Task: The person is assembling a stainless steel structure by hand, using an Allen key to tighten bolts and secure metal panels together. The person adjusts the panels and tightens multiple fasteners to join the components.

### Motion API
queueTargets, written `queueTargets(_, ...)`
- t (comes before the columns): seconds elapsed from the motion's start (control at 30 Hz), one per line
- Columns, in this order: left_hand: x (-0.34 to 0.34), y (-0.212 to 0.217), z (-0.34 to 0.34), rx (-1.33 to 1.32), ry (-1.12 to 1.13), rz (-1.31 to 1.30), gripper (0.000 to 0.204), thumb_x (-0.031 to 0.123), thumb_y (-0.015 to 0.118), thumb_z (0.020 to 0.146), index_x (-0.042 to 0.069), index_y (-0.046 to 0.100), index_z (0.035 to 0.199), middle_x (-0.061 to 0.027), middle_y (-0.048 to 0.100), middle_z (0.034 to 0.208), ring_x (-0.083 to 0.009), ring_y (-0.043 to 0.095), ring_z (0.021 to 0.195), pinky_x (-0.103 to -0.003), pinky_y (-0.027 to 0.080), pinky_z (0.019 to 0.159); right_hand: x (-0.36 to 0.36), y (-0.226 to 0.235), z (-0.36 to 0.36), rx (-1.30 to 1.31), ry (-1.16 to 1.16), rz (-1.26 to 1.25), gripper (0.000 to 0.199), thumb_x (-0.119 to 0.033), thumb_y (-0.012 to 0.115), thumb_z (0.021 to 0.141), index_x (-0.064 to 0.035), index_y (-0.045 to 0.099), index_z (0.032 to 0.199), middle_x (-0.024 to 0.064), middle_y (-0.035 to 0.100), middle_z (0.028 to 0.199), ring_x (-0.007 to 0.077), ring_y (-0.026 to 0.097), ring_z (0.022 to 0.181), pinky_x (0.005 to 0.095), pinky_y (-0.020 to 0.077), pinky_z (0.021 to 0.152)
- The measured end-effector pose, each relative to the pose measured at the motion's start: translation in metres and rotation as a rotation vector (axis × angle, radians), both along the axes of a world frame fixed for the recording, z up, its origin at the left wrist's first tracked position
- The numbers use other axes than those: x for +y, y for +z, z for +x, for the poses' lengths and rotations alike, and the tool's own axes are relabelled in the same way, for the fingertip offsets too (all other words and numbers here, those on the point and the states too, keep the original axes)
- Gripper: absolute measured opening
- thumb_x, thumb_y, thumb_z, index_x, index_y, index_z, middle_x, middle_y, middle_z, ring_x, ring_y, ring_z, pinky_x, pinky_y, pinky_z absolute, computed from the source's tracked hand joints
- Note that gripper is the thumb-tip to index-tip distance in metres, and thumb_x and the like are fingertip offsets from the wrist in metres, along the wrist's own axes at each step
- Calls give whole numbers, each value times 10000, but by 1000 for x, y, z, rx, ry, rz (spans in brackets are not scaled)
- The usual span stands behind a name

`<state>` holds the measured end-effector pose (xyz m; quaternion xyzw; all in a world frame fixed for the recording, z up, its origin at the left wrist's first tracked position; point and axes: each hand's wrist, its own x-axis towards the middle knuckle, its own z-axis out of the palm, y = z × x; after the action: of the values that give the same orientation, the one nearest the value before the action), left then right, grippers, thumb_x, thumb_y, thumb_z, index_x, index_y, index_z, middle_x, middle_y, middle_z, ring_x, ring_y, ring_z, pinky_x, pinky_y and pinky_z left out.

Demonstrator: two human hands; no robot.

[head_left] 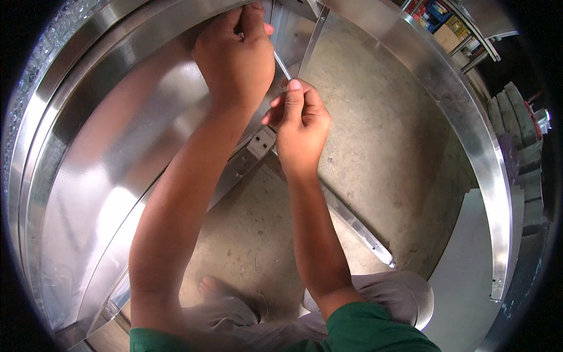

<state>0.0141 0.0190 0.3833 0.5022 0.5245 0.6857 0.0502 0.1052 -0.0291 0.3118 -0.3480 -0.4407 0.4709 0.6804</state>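
Observation:
My left hand [234, 56] is closed at the top of the view, gripping the upper end of a thin metal rod [282, 66]. Just below and to the right, my right hand [300, 123] pinches the rod's lower end between thumb and fingers. Both hands work over the inner side of a large shiny curved sheet-metal panel [117, 152]. A small grey bracket with holes [261, 142] sits on a metal strip just under my right hand.
A wide polished metal ring [481, 146] curves around the right side. A flat metal bar [358, 226] lies on the concrete floor [381, 135]. My bare foot [214, 287] and grey trousers show at the bottom. Shelving with boxes [446, 29] stands at the top right.

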Motion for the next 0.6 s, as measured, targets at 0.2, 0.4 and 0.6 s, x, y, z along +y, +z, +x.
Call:
queueTargets(0.2,-3,7,11,-246,-120,-10,268,227,569,968,-3,694,911,-85,716,742,-131,611,521,-264,479,519,-6,13,11,-107,-182,126,213,-189,549,1047,-18,566,920,-22,516,594,49,489,530,233,408,489)
queueTargets(0.4,-3,9,6,-486,-284,-110,169,152,583,940,10,674,930,-92,706,834,-121,604,602,-260,468,544,-21,46,23,-370,-397,225,181,-138,623,998,-25,603,858,33,558,607,57,494,547,258,418,506)
queueTargets(0.6,-8,27,-8,-789,-513,-276,118,118,597,925,33,652,986,-63,671,968,-119,583,781,-273,484,699,-29,83,6,-585,-572,599,185,-138,682,963,-10,661,831,4,597,616,43,474,553,202,389,517)
